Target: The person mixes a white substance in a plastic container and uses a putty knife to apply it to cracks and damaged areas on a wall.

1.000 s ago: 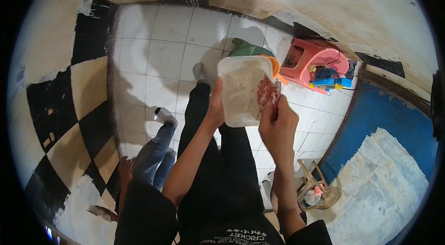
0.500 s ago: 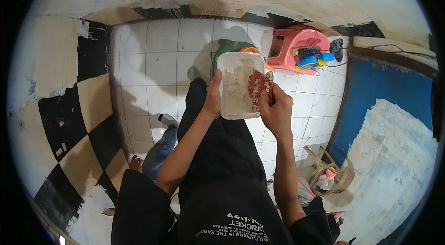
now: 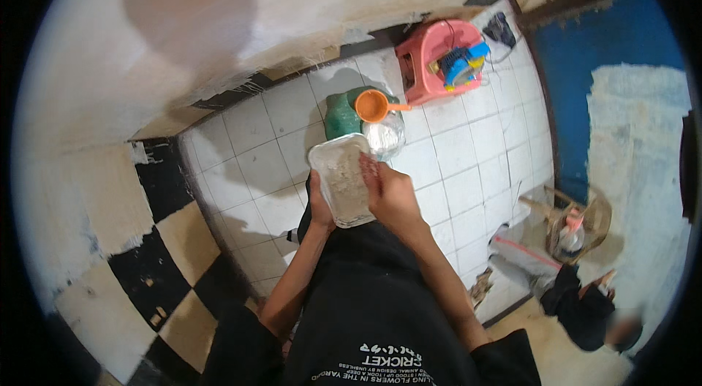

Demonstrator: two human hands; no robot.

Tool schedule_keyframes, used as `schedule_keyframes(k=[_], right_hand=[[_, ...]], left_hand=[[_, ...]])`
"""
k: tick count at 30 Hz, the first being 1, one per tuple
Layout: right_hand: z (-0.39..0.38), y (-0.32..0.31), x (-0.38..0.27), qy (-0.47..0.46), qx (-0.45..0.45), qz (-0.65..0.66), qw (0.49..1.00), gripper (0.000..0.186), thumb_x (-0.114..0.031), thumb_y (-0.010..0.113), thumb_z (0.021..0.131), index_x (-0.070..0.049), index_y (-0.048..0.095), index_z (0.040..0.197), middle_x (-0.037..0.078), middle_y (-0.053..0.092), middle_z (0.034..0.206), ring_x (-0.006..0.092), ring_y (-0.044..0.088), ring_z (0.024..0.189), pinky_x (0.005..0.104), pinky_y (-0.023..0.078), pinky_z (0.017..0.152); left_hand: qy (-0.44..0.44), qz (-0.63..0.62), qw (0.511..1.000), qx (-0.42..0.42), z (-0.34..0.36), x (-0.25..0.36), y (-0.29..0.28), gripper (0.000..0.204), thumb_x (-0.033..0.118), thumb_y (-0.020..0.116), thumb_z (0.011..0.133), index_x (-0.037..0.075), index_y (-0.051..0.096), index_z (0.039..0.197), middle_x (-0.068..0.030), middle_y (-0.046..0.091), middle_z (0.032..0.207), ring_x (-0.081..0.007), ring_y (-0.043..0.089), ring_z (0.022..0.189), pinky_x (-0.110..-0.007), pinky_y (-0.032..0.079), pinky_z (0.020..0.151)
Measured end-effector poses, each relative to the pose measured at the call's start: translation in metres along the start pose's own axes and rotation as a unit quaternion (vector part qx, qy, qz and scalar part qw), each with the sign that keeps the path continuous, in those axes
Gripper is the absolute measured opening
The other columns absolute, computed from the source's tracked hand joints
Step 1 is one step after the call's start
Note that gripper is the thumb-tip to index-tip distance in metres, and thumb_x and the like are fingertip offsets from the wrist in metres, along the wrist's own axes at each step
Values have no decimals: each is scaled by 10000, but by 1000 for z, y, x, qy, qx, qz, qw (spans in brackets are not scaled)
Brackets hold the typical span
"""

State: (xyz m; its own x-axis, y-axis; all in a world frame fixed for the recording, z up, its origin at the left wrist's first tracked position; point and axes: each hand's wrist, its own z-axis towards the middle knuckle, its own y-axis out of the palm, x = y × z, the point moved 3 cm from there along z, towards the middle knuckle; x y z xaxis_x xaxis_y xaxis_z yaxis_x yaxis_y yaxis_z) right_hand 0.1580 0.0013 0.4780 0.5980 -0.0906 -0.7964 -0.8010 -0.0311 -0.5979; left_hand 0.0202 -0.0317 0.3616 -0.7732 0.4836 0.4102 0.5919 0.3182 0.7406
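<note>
Left of the tub, one wall (image 3: pixel 150 276) shows black and cream squares under rough plaster smears. At the tub's left side, the left hand (image 3: pixel 319 203) is curled round it, thumb along the wall, other fingers mostly hidden. The one tub (image 3: pixel 338 185), white, rectangular and round-cornered, sits between both hands, holding pale, lumpy paste (image 3: pixel 342 172). Beyond it on the floor lies one crinkled green bag (image 3: pixel 340 117). Over the tub's right side is one red scraper (image 3: pixel 368 165), paste-speckled, gripped in the closed right hand (image 3: pixel 395 199); blade contact is unclear. Beyond the tub, one round orange dipper (image 3: pixel 372 105) rests at the bag. Farther right stand two stools: one pink (image 3: pixel 418 57), holding a blue-and-yellow gadget (image 3: pixel 462 68), one brown (image 3: pixel 601 224), holding a pink-topped clear thing (image 3: pixel 572 236).
</note>
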Motion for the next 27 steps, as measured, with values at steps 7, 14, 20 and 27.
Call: schedule_keyframes(k=[7,14,20,27], right_hand=[[14,27,-28,-11,-9,-76,997,124,-130,572,898,-15,541,863,203,618,670,401,625,587,484,504,504],[43,24,-46,19,65,-141,988,187,-189,569,911,-10,526,879,179,622,671,363,628,544,469,486,455],[58,4,-71,46,99,-80,991,275,-217,620,884,12,538,1013,203,619,836,362,648,710,439,512,551],[58,-10,-63,47,161,7,986,389,-227,634,873,17,537,1160,210,581,1070,367,634,892,416,523,701]], left_hand=[[36,10,998,57,-5,40,2,730,595,278,974,46,327,1453,-143,452,1423,-309,453,1297,-442,345,1108],[38,48,998,2,29,83,18,702,571,270,986,54,320,1459,-145,436,1438,-312,441,1308,-444,337,1111],[54,88,994,-30,49,113,40,674,535,241,1001,46,318,1459,-150,426,1445,-316,435,1312,-442,331,1111],[17,40,996,-73,63,117,37,640,507,270,1007,48,336,1447,-157,449,1424,-315,465,1285,-452,362,1091]])
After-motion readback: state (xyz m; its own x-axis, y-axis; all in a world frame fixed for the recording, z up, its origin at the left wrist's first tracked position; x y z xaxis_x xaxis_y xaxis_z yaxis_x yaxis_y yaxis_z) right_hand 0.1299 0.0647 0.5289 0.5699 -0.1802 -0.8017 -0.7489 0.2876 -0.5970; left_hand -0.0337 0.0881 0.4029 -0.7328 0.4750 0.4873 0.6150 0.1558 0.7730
